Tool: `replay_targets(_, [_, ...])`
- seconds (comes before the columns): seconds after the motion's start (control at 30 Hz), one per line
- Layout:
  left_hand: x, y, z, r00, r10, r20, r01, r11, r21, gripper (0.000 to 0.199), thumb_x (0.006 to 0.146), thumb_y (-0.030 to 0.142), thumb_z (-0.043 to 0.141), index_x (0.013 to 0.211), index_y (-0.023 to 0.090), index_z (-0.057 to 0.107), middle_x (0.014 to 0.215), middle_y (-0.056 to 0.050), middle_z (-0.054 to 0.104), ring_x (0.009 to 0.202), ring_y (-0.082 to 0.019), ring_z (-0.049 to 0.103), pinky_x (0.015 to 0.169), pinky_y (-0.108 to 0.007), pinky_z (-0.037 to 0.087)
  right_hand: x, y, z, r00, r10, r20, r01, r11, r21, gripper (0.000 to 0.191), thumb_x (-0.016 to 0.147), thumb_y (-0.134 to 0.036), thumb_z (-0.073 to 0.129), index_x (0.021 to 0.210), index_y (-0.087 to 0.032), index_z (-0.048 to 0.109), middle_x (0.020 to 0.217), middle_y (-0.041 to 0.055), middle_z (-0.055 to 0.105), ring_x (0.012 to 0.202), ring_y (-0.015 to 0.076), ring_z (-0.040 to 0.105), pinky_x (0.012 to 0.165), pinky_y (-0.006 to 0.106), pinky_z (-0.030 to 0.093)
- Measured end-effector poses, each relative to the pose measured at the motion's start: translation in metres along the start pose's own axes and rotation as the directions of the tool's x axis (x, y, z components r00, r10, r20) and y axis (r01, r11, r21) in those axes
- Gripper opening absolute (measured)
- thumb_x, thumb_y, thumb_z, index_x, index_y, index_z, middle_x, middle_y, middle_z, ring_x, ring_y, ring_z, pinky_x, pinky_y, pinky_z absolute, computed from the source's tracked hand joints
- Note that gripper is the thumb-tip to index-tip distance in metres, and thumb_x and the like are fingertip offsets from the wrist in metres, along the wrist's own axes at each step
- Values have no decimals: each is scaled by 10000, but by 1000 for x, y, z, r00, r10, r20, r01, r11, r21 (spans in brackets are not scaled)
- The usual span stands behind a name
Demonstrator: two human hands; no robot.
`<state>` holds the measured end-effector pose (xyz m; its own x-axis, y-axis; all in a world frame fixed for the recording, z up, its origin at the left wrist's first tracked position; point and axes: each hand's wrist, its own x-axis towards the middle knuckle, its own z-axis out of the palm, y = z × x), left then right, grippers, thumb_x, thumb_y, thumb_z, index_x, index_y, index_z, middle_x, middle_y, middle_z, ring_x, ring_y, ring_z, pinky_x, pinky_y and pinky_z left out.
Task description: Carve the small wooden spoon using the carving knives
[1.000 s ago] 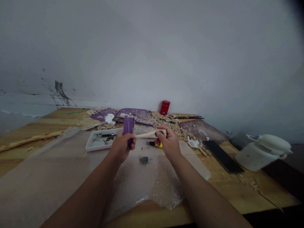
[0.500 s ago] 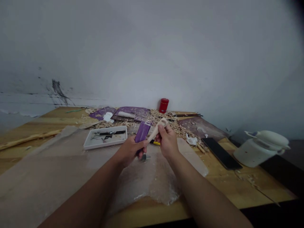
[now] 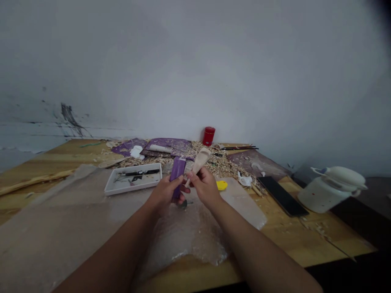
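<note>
1. A person's left hand (image 3: 165,192) is clenching a purple sanding block (image 3: 177,175), which is standing upright, its lower end wrapped in the fingers and its top rising clear of the knuckles.
2. The right hand (image 3: 205,186) is closing on a pale carved wooden spoon (image 3: 199,162), thumb and fingers pinching the handle, the bowl pointing up and away, the handle tilting down to end just beside the block.
3. Both hands are nearly touching and are holding these things in the air, just right of a white tray (image 3: 132,185), above a crinkled plastic sheet (image 3: 183,234).
4. Black-handled tools (image 3: 140,173) are lying inside the tray, while a small dark tool (image 3: 183,204) is resting on the sheet to its right.
5. Behind the tray, wood shavings (image 3: 210,158) are spreading over purple mats (image 3: 168,144), with a red canister (image 3: 208,136) standing beyond them.
6. Well right of the tray, a yellow object (image 3: 221,185) is sitting on the sheet, and a black flat board (image 3: 282,196) and a white plastic jug (image 3: 331,190) are resting on a wooden workbench (image 3: 308,238).
</note>
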<state>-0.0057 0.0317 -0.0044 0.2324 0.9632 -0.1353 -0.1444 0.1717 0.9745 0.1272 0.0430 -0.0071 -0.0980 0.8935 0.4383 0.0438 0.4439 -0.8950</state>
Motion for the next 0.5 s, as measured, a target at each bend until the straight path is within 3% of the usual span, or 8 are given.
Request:
replay_targets(0.1, [8,1,-11,983,37,-179,-18,994,106,357,647,468,550,782,137,539,758,-67,584,518,-121,531,499,-267,434,1,1,-1,1000,21,-2,-21,1000,-23,247,777,-421,460,787,-174,470,678,-5,530,570,104,508,516,213,424])
replay_targets(0.2, [15,5,-26,925,177,-337,-88,961,262,394,632,472,554,844,142,580,777,-67,565,613,-147,528,535,-259,416,5,2,-6,999,44,-18,-44,999,-9,251,792,-428,433,795,-178,456,644,-15,526,501,90,486,461,199,407])
replay_targets(0.23, [17,7,-31,888,253,-385,-125,937,328,407,622,462,565,884,151,582,806,-68,559,653,-157,527,557,-261,413,6,2,-7,998,55,-22,-55,998,-16,254,796,-432,424,793,-179,453,622,-21,519,469,83,471,433,191,392])
replay_targets(0.33, [17,12,-38,707,511,-489,-231,821,522,476,592,409,606,1012,194,547,982,-73,511,795,-175,508,663,-275,403,10,6,-11,995,99,18,-98,993,-73,264,799,-440,409,776,-180,454,567,-37,496,399,70,429,368,175,345])
replay_targets(0.37, [15,14,-36,668,559,-491,-261,794,549,497,600,399,600,1049,201,523,1001,-70,499,814,-173,501,681,-277,399,10,8,-11,992,114,50,-109,989,-97,264,798,-439,409,769,-180,456,557,-40,491,389,68,424,359,172,337])
replay_targets(0.4, [12,15,-33,671,576,-467,-297,786,542,498,621,395,581,1073,200,501,986,-65,501,808,-168,500,684,-277,398,10,9,-10,988,126,92,-115,986,-117,262,798,-436,410,761,-181,458,550,-42,489,385,66,423,357,170,336])
replay_targets(0.43, [10,16,-28,719,560,-412,-335,798,501,475,651,391,553,1076,190,490,941,-56,515,782,-159,504,673,-274,400,9,10,-9,981,134,139,-116,984,-132,257,798,-431,413,754,-182,460,549,-43,489,386,65,426,360,169,338])
replay_targets(0.5, [3,15,-16,860,467,-204,-379,854,357,381,705,379,497,1014,158,511,790,-28,540,683,-140,512,625,-263,403,5,11,-4,962,134,238,-99,984,-151,249,801,-421,414,742,-184,464,559,-44,494,391,61,427,371,167,342])
